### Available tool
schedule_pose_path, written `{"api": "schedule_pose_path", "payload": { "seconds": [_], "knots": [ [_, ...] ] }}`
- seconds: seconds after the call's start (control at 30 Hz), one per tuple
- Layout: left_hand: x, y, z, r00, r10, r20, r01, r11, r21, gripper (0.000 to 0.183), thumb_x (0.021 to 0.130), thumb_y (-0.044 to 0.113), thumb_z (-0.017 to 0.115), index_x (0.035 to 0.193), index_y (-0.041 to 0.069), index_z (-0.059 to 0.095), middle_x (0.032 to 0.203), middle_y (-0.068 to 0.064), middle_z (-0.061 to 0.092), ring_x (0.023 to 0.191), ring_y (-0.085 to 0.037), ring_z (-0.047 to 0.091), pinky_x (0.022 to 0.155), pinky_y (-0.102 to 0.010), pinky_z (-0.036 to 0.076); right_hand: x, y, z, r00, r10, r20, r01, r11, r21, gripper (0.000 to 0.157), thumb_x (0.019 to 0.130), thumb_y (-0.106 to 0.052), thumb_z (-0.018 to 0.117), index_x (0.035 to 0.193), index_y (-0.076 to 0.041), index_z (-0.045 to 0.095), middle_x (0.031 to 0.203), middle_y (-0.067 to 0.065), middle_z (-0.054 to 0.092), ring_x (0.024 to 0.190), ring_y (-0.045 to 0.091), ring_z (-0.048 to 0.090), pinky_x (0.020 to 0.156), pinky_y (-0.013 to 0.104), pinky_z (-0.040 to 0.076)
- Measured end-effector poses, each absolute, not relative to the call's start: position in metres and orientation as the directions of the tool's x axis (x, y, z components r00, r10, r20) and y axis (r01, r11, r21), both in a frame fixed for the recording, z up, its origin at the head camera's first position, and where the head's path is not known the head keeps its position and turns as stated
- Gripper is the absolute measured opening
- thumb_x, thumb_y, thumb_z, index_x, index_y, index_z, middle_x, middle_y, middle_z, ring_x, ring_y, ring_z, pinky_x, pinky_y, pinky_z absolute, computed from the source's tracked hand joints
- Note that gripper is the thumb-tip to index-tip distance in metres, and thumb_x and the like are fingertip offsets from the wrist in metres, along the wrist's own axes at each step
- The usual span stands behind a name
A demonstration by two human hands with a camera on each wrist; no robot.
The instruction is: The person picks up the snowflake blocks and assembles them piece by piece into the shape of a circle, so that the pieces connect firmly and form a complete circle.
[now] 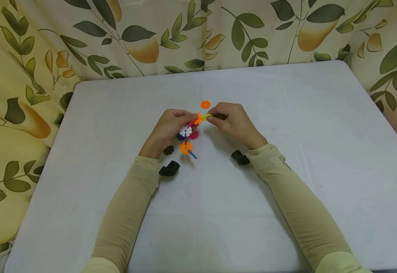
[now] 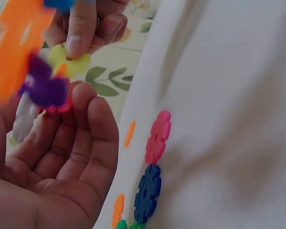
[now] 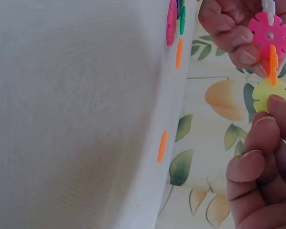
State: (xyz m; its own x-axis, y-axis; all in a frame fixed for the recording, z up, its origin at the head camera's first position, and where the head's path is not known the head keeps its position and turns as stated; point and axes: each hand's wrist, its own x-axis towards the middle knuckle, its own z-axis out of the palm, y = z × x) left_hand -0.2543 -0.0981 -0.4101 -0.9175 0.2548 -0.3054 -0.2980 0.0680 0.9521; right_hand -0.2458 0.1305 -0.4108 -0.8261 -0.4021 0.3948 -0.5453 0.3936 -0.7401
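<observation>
Leafy curtain (image 1: 238, 34) behind white table (image 1: 321, 113). Left hand (image 1: 169, 127), fingers curled, holds joined flower discs (image 1: 185, 131) above it; right hand (image 1: 230, 117) pinches yellow disc (image 3: 263, 93) between thumb and fingers, touching orange disc (image 3: 273, 67). Brown disc (image 1: 168, 150) near left hand.

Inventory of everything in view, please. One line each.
disc chain: 1, blue/orange/purple/white/pink/orange, gripped by left hand
yellow disc: 1, yellow, pinched by right hand, against chain's orange end
loose orange discs: at least 2, orange, on table
pink disc: 1, pink, on table
blue disc: 1, dark blue, beside pink disc
green discs: count unclear, green, near blue disc
dark disc: 1, brown-black, by left wrist
black objects: 2, black, one by each wrist
table: 1, white-topped, centre
curtain: count unclear, cream leaf-and-fruit print, around table
sleeves: 2, beige, forearms
hands: 2, bare, above table
</observation>
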Motion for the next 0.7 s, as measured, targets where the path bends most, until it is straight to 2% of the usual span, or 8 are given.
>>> {"api": "schedule_pose_path", "payload": {
  "seconds": [0.23,0.4,0.7],
  "knots": [
    [-0.2529,-0.091,-0.4086,-0.919,0.205,-0.337,-0.352,-0.041,0.935,0.019,0.103,0.015,0.075,0.106,-0.004,0.079,0.092,-0.011,0.076,0.074,-0.02,0.073,0.075,-0.026,0.062,-0.2461,0.1261,-0.411,-0.78,-0.387,0.492,-0.622,0.392,-0.678,0.005,0.091,0.012,0.078,0.092,0.007,0.079,0.082,0.012,0.071,0.071,0.021,0.057,0.066,0.023,0.045],
    [-0.2523,-0.09,-0.4069,-0.922,0.175,-0.346,-0.358,-0.044,0.932,0.018,0.103,0.014,0.075,0.105,-0.003,0.079,0.091,-0.012,0.076,0.072,-0.02,0.073,0.072,-0.025,0.061,-0.2456,0.1225,-0.4104,-0.751,-0.398,0.527,-0.659,0.394,-0.641,0.005,0.091,0.013,0.078,0.092,0.008,0.079,0.082,0.013,0.071,0.07,0.021,0.057,0.066,0.024,0.045],
    [-0.255,-0.0976,-0.4034,-0.907,0.227,-0.354,-0.373,-0.044,0.927,0.021,0.103,0.018,0.075,0.109,-0.002,0.076,0.099,-0.014,0.076,0.074,-0.02,0.074,0.077,-0.028,0.063,-0.2467,0.1231,-0.4106,-0.76,-0.381,0.526,-0.648,0.385,-0.658,0.005,0.092,0.011,0.078,0.094,0.006,0.08,0.082,0.01,0.07,0.07,0.02,0.056,0.066,0.022,0.044]
  ]
}}
